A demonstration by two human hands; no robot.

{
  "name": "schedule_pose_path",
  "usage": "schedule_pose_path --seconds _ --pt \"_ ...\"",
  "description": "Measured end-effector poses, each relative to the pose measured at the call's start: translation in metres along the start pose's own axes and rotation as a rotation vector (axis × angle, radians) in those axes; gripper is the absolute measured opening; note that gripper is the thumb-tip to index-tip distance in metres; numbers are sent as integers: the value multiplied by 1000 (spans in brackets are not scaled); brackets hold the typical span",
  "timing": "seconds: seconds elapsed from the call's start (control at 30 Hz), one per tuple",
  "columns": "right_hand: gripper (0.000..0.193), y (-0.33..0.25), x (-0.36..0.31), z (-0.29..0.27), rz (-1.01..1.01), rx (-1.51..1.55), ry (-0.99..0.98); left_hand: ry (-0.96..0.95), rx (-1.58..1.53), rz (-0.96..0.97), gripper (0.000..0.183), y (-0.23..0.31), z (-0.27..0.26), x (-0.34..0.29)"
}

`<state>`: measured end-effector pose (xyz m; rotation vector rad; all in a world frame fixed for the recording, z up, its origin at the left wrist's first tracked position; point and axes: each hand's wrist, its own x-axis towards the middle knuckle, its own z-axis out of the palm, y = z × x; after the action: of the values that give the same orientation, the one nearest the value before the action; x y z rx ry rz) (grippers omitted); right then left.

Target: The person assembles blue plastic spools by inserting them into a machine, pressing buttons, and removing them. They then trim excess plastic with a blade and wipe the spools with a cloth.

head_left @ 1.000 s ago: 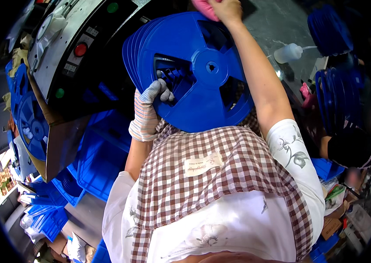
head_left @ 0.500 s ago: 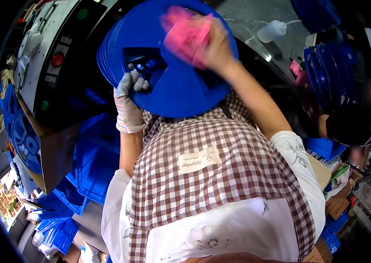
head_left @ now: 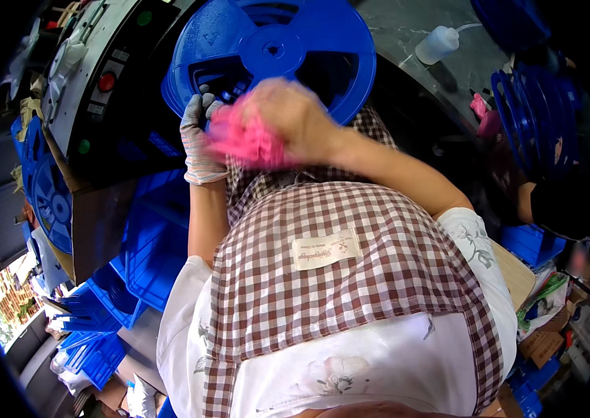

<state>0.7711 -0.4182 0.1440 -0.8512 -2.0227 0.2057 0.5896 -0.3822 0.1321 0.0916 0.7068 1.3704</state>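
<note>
A round blue plastic reel (head_left: 273, 50) with wedge-shaped openings around its hub stands in front of me, with more blue rims beneath its flange. My left hand (head_left: 201, 143), in a grey striped glove, grips its near left edge, fingertips curled in through an opening. A crumpled pink cloth (head_left: 247, 136) is bunched in my bare right hand (head_left: 298, 117), which is blurred by motion. The cloth lies over the reel's near rim, close beside my left hand, and hides that part of the rim. Whitish specks show on the flange's upper left.
A white squeeze bottle (head_left: 437, 45) stands on the grey table (head_left: 399, 28) at the far right. More blue reels (head_left: 528, 125) are stacked beside a person in dark clothing. At left are a panel with a red button (head_left: 107, 82), a cardboard box (head_left: 103, 230) and blue crates (head_left: 159, 244).
My right hand has swept the cloth from the reel's upper right down to its near left rim. The reel has turned, so its hub and openings now show differently. My left hand keeps its grip.
</note>
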Motion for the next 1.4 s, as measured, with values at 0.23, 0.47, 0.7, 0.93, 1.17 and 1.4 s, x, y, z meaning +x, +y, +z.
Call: schedule_pose_path --seconds 0.23,0.47,0.7,0.93,1.17,1.4 --pt "41 42 -26 -59 -53 -118 109 -224 -162 -84 23 8 -12 10" --pt "35 268 -62 -92 844 102 618 -263 -98 -100 30 2 -19 11" --pt "32 69 102 -81 255 306 403 -208 113 -111 29 16 -48 17" --pt "35 76 138 -9 258 310 252 -407 -30 -300 42 24 -11 1" --pt "30 105 111 43 -87 -54 99 -219 181 -130 24 11 -20 -16" --pt "39 124 49 19 337 -164 51 -161 127 -59 19 -4 -18 -19"
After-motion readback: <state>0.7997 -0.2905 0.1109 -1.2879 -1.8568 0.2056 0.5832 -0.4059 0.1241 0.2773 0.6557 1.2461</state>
